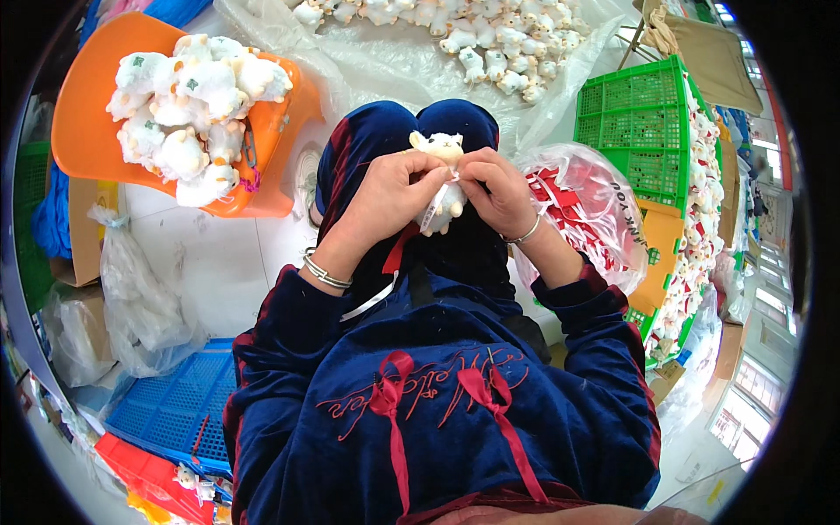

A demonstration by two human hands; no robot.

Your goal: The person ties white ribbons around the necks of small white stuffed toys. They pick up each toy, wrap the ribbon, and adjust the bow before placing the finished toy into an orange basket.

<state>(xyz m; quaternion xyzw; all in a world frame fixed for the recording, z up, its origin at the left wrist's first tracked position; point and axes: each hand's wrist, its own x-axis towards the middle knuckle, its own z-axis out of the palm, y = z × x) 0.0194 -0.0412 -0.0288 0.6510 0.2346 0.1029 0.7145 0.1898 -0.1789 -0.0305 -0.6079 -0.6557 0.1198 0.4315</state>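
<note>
A small white plush animal (447, 208) with a cream head and ears is held upright above my lap. A white ribbon (431, 210) crosses its neck and hangs down its front. My left hand (395, 188) pinches the ribbon at the left of the neck, thumb and forefinger pressed together. From the other side my right hand (499, 188) pinches it close by; its fingertips partly hide the ribbon. A loose red ribbon (399, 250) lies on my lap below the toy.
On my left, an orange chair (83, 131) carries several plush animals (188, 105). Ahead, many more lie on plastic sheeting (376, 66). Right of my knees sit a clear bag of red and white pieces (582, 210) and a green crate (634, 131). Behind left is a blue crate (175, 402).
</note>
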